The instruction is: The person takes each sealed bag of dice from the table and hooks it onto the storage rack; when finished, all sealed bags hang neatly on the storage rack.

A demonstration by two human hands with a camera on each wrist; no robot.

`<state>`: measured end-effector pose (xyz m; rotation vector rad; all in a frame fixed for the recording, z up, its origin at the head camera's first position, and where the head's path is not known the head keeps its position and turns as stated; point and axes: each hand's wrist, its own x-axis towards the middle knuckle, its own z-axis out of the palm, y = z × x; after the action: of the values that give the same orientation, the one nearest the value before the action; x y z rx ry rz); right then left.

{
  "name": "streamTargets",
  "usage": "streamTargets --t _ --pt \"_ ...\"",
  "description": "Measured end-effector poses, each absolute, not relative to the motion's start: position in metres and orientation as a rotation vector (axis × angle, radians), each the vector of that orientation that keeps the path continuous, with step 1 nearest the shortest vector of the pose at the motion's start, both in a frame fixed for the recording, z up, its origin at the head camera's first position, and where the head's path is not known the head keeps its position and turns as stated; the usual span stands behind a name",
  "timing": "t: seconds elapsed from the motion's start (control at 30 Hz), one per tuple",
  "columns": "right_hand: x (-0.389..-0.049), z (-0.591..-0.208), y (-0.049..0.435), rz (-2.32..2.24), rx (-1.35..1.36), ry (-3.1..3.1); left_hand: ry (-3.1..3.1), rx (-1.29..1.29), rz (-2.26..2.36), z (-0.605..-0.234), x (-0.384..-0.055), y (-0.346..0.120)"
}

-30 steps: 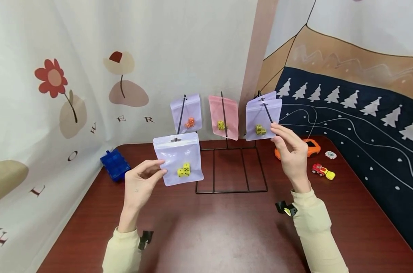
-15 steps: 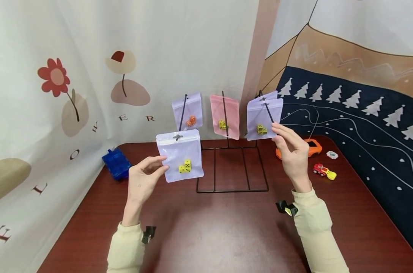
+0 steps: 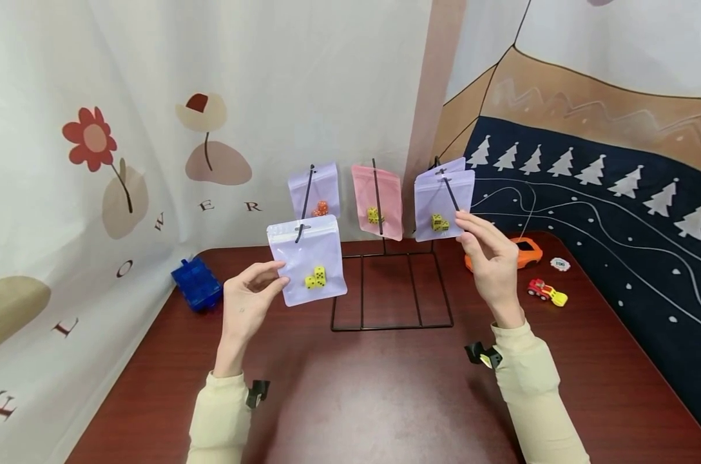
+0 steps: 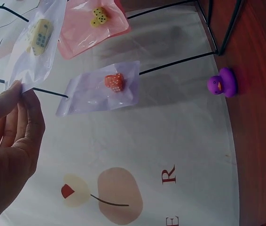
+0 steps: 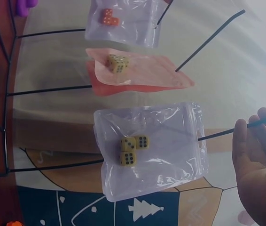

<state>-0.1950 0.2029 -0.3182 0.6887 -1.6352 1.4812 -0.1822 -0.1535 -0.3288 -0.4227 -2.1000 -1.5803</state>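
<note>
My left hand [image 3: 247, 303] pinches the side edge of a lilac zip bag [image 3: 295, 261] with several yellow dice [image 3: 319, 277] inside. The left rod [image 3: 305, 201] of a black wire rack [image 3: 392, 328] passes through this bag's top hole, its tip sticking out in front. Farther back on that rod hangs a lilac bag with orange dice [image 4: 114, 82]. My right hand [image 3: 491, 269] pinches the front end of the right rod [image 5: 222, 134], where lilac bags [image 3: 426, 193] hang, the front one with yellow dice. On the middle rod hangs a pink bag [image 3: 392, 200] with yellow dice.
A blue translucent box [image 3: 196, 283] lies at the table's left edge. To the right are an orange toy car [image 3: 527, 253], a white chip [image 3: 560, 264] and a red-yellow toy truck [image 3: 547, 293]. A purple duck [image 4: 228, 83] sits by the rack. Printed curtains stand close behind.
The left hand and its bag have moved slightly up and right, and the bag sits farther back on the rod, with more tip showing. The right hand stays at its rod.
</note>
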Motion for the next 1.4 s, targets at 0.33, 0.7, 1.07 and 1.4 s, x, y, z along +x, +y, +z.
streamTargets --t 0.33,0.7,1.07,1.4 --pt "-0.195 -0.318 0.204 1.480 0.683 -1.647 -2.091 -0.448 -1.595 -0.324 -0.198 -0.151" --pt "-0.195 -0.318 0.204 1.468 0.686 -1.655 -2.096 -0.508 -1.508 -0.319 -0.214 -0.146" --pt "-0.195 -0.320 0.204 1.479 0.694 -1.650 -2.041 -0.461 -1.547 -0.321 -0.231 -0.144" --pt "-0.195 -0.321 0.204 1.480 0.712 -1.636 -2.023 -0.444 -1.536 -0.319 -0.241 -0.141"
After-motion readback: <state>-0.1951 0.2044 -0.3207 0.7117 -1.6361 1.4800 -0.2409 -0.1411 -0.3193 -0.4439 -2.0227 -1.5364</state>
